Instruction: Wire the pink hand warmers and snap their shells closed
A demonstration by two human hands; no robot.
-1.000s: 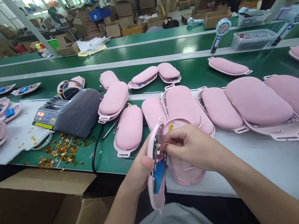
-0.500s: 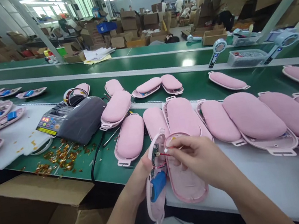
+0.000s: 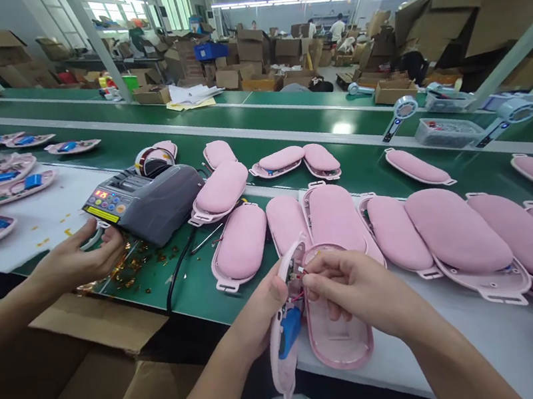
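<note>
My left hand (image 3: 259, 312) grips an opened pink shell half (image 3: 284, 345) that stands on edge, with a blue battery (image 3: 288, 332) and a small circuit board inside it. My right hand (image 3: 356, 290) pinches the thin red wires (image 3: 303, 273) near the board's top. The matching pink shell half (image 3: 342, 342) lies open under my right hand on the white mat (image 3: 494, 332). Both hands are closed.
Several closed pink cases (image 3: 434, 233) lie in rows on the green belt (image 3: 198, 278). A grey tape dispenser (image 3: 145, 202) stands left, with gold tape scraps (image 3: 130, 265) in front. A co-worker's hand (image 3: 76, 260) reaches to it. Open cardboard boxes (image 3: 88, 383) sit below left.
A co-worker's arm has come in from the left and reached the tape dispenser. The view has tilted up slightly. My hands have stayed on the shell and wires.
</note>
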